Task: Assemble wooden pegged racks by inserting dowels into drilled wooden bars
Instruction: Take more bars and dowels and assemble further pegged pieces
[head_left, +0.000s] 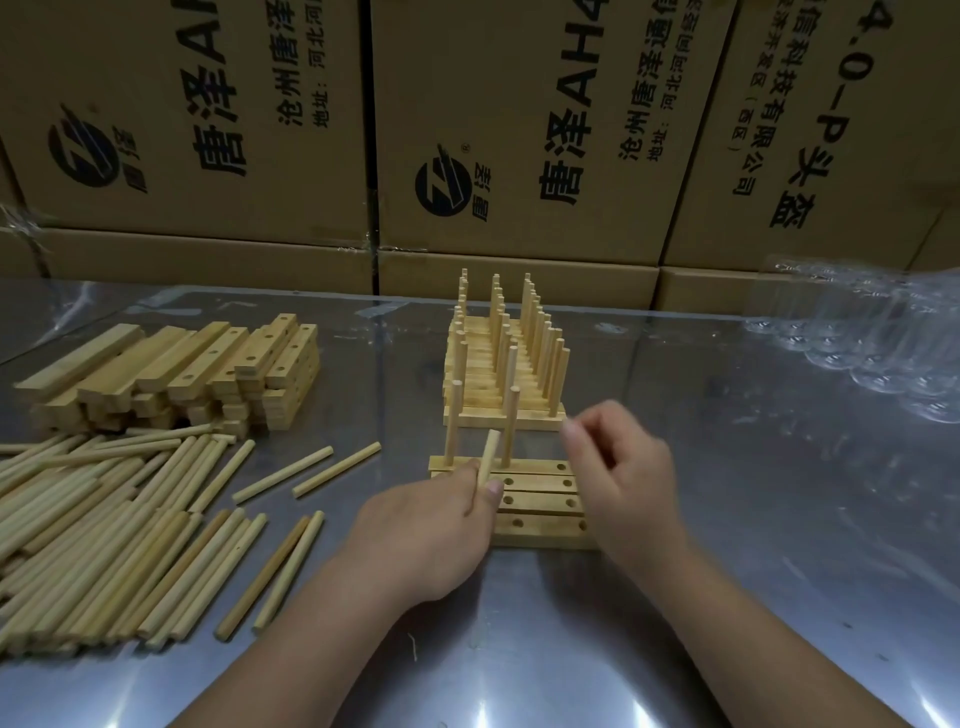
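1. Your left hand (426, 525) pinches a dowel (489, 456), near upright, between the two standing pegs (453, 423).
2. Your right hand (618, 467) hovers loosely curled, holding nothing visible.
3. The far bar (540, 466) has its empty hole right of that dowel, nearer your right hand.

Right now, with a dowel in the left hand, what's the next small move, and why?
Probably bring the dowel in the left hand across to the far bar and seat it in its empty right hole. That bar already carries two upright dowels, and the right hand hovers beside that hole.
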